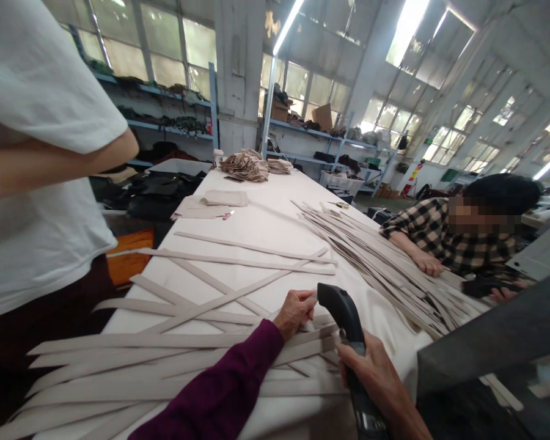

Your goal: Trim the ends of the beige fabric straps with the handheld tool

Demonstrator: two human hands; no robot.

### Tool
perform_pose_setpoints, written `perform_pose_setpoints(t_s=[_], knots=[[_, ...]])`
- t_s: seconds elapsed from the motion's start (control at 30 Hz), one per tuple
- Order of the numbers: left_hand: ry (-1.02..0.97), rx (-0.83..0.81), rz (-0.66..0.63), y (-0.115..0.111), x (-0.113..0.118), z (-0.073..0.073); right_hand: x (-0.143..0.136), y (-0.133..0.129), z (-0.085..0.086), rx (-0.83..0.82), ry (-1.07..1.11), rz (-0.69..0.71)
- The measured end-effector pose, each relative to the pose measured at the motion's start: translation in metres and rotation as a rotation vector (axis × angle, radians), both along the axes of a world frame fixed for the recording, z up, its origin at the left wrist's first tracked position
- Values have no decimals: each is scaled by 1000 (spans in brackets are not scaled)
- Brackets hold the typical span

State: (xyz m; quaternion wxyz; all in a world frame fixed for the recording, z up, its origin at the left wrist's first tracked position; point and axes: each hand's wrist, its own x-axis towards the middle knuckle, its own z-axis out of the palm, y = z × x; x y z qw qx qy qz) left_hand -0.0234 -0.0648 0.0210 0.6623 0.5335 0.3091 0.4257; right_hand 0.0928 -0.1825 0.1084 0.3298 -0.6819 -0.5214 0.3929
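My right hand (371, 366) is wrapped round a black handheld tool with a curved nozzle (341, 305), its thumb on the upper side of the grip. The nozzle's mouth points left, at my left hand (296, 313), which is closed in a pinch. A short pale strip end (312, 294) shows between its fingertips, right at the nozzle; the rest of that piece is hidden. Below both hands, long beige strips (187, 391) lie side by side across the table. Several more strips (252, 284) cross each other just beyond.
The white-covered table (275, 214) carries a strip bundle (371, 256) on the right, a strip pile (245, 165) at the far end and small scissors (228, 215). A person in white stands left; a co-worker's hand (428, 264) rests by the bundle. A grey beam (495, 330) slants at right.
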Motion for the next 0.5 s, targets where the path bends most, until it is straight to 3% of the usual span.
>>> perform_pose_setpoints(t_s=[0.17, 0.33, 0.5], knots=[[-56, -67, -121, -1, -2, 3, 21, 6, -2, 65, -13, -131], [-119, -156, -112, 2, -2, 4, 39, -6, 2, 23, 26, -202], [-90, -194, -82, 4, -1, 3, 31, -25, 4, -36, 3, -146]])
